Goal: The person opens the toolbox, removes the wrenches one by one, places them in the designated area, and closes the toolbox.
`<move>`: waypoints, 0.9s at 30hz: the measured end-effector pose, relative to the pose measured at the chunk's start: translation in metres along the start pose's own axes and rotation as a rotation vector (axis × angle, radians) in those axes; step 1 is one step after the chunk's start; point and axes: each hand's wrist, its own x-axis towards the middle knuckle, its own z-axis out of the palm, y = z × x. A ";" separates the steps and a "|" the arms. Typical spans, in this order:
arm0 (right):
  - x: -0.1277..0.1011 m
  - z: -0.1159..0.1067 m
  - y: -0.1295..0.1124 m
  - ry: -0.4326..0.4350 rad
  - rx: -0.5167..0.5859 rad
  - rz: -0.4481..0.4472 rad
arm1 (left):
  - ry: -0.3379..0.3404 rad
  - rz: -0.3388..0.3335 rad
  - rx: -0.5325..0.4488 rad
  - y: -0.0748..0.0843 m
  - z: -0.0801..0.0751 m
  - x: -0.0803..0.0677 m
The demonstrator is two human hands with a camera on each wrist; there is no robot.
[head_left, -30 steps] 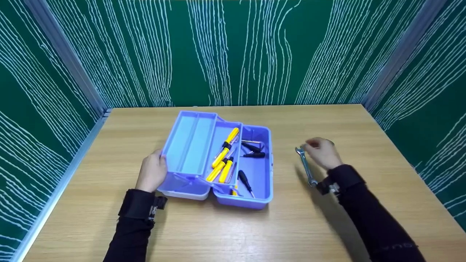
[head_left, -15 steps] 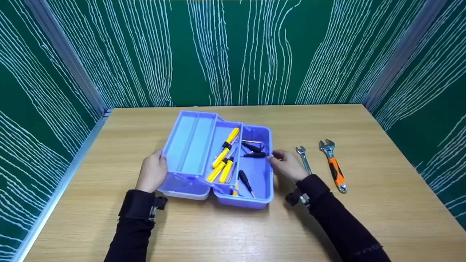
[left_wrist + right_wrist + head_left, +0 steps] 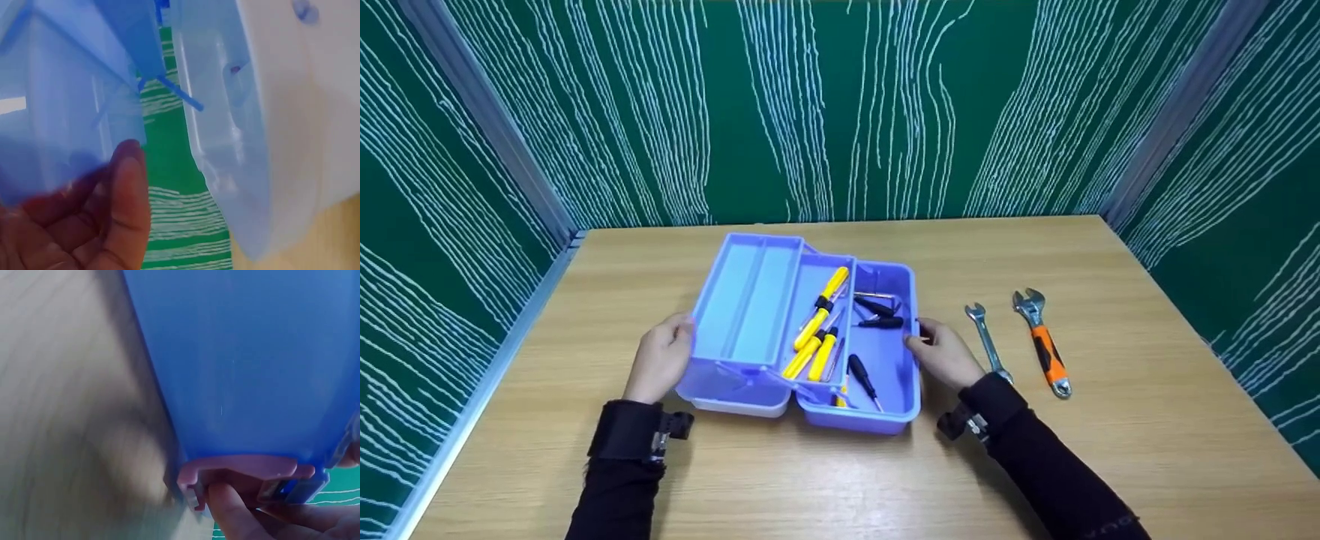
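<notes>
Both hands on the open toolbox, mid-table.

Left hand curls its fingers round the raised lid tray's outer edge; right hand pinches the latch on the box's right wall. I'd keep both grips level so the screwdrivers inside don't slide. Right of the box: spanner, then adjustable wrench, close to the right forearm.

wooden table, green walls with white streaks

Left hand thumb pressed against translucent blue toolbox lid, box wall beside, green backdrop between
</notes>
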 end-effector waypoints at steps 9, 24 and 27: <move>-0.002 0.002 0.001 0.009 0.006 -0.033 | 0.001 -0.064 0.002 -0.027 -0.010 0.008; -0.004 0.000 0.001 -0.007 0.012 -0.044 | -0.120 -0.031 0.047 -0.056 0.019 0.000; -0.004 -0.001 0.000 -0.008 0.008 -0.037 | -0.119 -0.034 0.040 -0.054 0.020 0.000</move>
